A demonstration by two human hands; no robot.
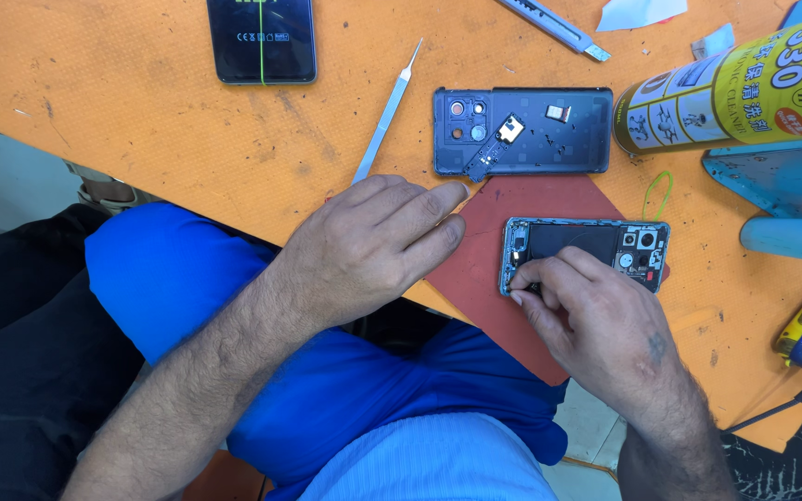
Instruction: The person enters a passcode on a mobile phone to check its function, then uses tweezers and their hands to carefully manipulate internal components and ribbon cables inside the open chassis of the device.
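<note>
An opened phone body (596, 246) with its insides exposed lies on a dark red mat (522, 209) at the near edge of the orange table (141, 93). My right hand (596, 320) presses its fingertips on the phone's left end; whether it pinches a small part or tool is hidden. My left hand (368, 246) rests flat at the mat's left corner, fingers together, holding nothing. The removed dark blue back cover (549, 134) lies just beyond the mat, inner side up.
Metal tweezers (387, 116) lie left of the cover. A second dark phone (262, 39) sits at the far left, a utility knife (554, 26) at the back. A yellow spray can (735, 88) lies on a light blue stand (782, 181) at right.
</note>
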